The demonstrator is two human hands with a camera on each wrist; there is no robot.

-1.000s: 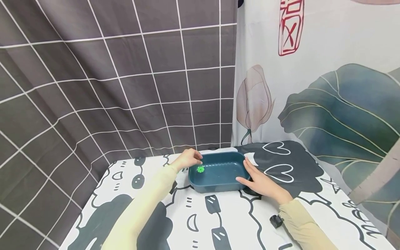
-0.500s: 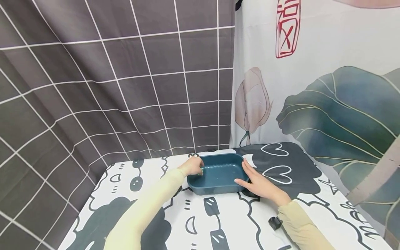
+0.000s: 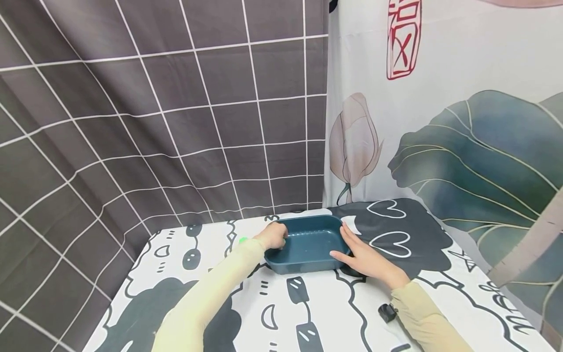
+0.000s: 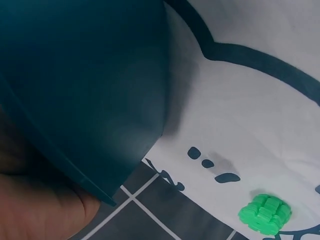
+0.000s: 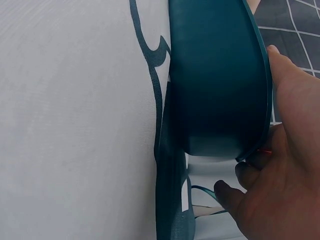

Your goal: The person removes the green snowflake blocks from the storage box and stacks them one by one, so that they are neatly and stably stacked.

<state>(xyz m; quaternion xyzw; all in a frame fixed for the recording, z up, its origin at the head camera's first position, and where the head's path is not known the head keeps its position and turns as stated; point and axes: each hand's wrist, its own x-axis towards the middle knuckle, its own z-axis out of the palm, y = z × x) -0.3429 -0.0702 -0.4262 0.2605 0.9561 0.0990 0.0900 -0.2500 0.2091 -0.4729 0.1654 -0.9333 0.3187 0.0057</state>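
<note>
A dark teal rectangular basin (image 3: 308, 266) stands on the patterned cloth. My left hand (image 3: 274, 235) reaches over its left end, fingers bent down inside the rim. Those fingertips are hidden, so whether they pinch anything cannot be told. The right hand (image 3: 362, 255) rests against the basin's right end, its fingers stretched along the side and the thumb toward the front corner. The right wrist view shows that hand (image 5: 285, 165) touching the rim. A bright green flower-shaped piece (image 4: 265, 214) lies on the cloth outside the basin, partly behind the left sleeve in the head view.
The white cloth (image 3: 246, 318) with grey and black cartoon prints covers the table. A dark grid curtain (image 3: 176, 122) hangs behind and to the left, and a lotus-print curtain (image 3: 365, 63) to the right. A small black device (image 3: 387, 313) sits by the right cuff.
My left hand has lowered from above the basin's left rim into that end. The green piece seen inside a second ago is hidden there; one now shows on the cloth left of the basin.
</note>
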